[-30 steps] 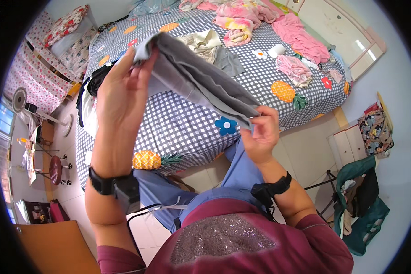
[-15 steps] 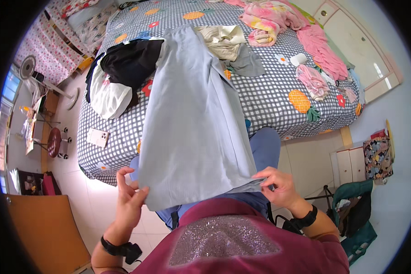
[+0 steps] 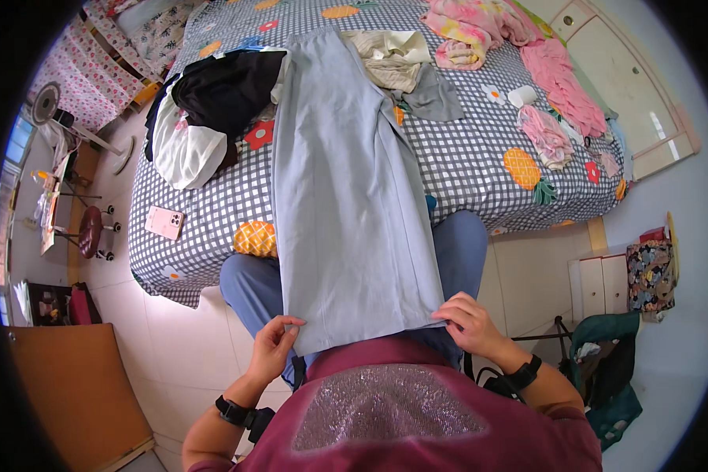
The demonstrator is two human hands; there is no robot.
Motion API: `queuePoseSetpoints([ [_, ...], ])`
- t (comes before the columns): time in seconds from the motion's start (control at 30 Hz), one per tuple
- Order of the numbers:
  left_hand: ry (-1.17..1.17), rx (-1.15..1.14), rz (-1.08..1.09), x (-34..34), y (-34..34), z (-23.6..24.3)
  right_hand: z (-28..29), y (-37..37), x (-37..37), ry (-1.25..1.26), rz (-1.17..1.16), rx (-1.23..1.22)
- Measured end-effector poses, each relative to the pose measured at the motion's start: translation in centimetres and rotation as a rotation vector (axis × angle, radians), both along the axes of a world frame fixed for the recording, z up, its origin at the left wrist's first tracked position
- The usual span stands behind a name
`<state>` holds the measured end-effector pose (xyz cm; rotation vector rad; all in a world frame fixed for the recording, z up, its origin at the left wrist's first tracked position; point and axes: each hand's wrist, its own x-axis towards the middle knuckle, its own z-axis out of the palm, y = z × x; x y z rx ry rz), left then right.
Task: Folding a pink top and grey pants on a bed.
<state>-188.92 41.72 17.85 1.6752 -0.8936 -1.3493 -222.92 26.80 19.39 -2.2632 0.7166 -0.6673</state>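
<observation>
A pair of pale blue-grey wide-leg trousers stretches from the bed toward me, waistband at the far end and hems close to my body. The legs lie one over the other. My left hand pinches the left corner of the hem between thumb and fingers. At the right corner, my right hand is closed on the hem edge. Between bed and hands, the cloth spans over my lap.
The checked bed carries a black garment, a white garment, beige clothing, pink clothes and a phone. A fan stands far left; a green bag is at right.
My left hand has moved right with its hem corner, so the trouser legs look narrower and straighter. The right hand keeps its hold. My view has shifted slightly.
</observation>
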Motion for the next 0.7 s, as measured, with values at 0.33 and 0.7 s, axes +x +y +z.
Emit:
queuePoseSetpoints([
  [0.33,-0.081,-0.082,0.043,0.8,0.2,-0.1,-1.6,-0.9,1.5,0.102,0.162,0.088],
  [0.7,0.215,0.053,-0.295,0.4,-4.8,4.3,8.6,-7.7,-0.1,0.164,-0.032,0.243],
])
